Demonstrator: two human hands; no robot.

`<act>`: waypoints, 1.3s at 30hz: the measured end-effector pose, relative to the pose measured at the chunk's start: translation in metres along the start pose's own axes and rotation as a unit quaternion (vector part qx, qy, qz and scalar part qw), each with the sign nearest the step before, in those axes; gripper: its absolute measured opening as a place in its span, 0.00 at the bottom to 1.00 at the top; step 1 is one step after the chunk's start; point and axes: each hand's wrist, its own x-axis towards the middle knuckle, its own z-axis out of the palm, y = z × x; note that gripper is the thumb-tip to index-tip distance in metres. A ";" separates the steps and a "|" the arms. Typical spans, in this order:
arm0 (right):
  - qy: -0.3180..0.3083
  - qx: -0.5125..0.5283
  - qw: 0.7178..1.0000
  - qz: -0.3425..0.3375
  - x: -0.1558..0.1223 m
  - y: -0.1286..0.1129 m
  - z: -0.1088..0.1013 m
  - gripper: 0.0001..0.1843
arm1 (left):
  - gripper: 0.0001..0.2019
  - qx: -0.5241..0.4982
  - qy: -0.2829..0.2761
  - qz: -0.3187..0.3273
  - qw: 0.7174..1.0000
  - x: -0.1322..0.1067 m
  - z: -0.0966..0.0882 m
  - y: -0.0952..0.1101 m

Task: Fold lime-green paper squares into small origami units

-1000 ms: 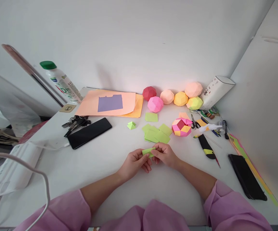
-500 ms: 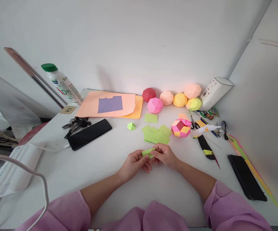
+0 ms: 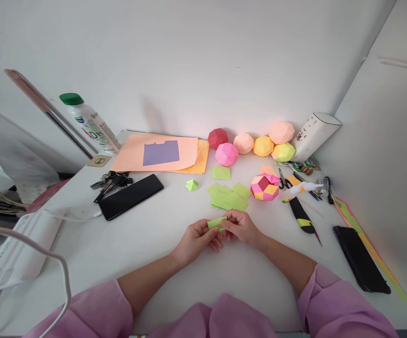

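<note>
Bare table lies around both hands, well inside its edges. The left hand and right hand pinch a green paper strip between them.

Your left hand and right hand pinching a folded green paper strip between them above the white desk, loose green paper squares just beyond, paper balls along the wall

The paper strip sat between my left hand and right hand. Just behind lay paper squares; the phone lay farther left.
</note>
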 end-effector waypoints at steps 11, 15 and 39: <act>0.005 -0.013 1.000 0.004 0.000 0.001 -0.001 0.15 | 0.16 0.030 -0.008 -0.038 0.999 0.000 0.000 0.004; 0.005 -0.015 1.000 0.000 -0.001 0.001 -0.001 0.15 | 0.16 0.042 -0.020 -0.051 0.998 0.001 -0.001 0.005; -0.007 -0.004 1.000 -0.005 0.001 0.010 -0.002 0.17 | 0.17 0.066 -0.031 -0.042 0.996 0.003 0.002 0.003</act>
